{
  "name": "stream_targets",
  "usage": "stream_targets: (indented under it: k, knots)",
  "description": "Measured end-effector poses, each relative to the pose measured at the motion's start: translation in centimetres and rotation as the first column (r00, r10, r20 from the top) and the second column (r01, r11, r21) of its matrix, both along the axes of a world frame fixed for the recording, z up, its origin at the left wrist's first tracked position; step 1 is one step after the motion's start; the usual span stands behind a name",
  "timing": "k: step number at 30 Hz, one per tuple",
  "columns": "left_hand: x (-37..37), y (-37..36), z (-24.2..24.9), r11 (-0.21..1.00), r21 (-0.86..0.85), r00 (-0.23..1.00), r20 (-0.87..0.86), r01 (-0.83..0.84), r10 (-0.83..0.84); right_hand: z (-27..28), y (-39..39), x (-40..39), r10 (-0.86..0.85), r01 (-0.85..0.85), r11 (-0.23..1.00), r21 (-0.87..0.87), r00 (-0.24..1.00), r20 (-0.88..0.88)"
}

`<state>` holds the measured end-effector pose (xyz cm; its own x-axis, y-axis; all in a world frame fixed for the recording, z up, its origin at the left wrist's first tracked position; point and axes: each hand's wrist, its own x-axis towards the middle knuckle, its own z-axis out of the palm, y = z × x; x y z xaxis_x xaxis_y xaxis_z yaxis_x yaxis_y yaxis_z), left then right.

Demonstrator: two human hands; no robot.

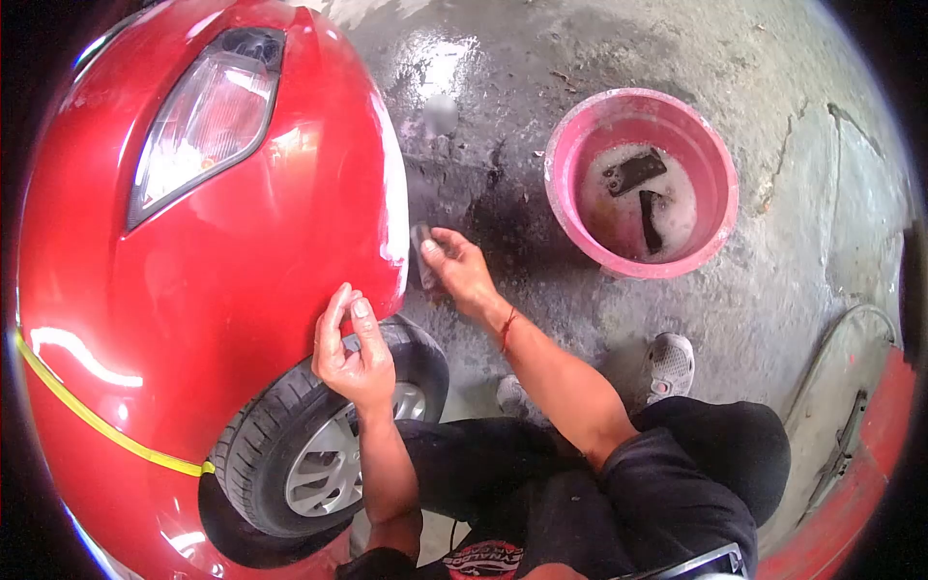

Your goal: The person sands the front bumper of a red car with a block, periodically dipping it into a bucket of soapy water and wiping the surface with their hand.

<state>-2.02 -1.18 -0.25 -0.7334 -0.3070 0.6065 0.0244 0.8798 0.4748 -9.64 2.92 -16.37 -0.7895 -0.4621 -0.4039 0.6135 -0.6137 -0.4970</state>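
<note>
My right hand (462, 275) is closed around a dark sanding block (422, 253), blurred by motion, right beside the bumper corner. Along that edge of the red car bumper (222, 280) runs a whitish, dulled patch (394, 208). Over the bumper's lower edge, just above the front wheel (329, 464), my left hand (355, 353) is raised with fingers loosely bent and thumb apart. It holds nothing.
A pink bucket (720, 208) of foamy water stands on the wet concrete floor (503, 58), with two dark blocks in it. Yellow tape (106, 425) crosses the red body panel. Another red panel (841, 522) lies at lower right, near my shoe (670, 365).
</note>
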Motion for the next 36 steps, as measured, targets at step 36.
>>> stream_targets:
  k: [36]
  knots:
    - [0.3, -0.1, 0.2, 0.995, -0.057, 0.996, 0.036, 0.083, -0.081, 6.0, -4.0, 6.1, -0.406, 0.458, 0.857, 0.236, 0.882, -0.237]
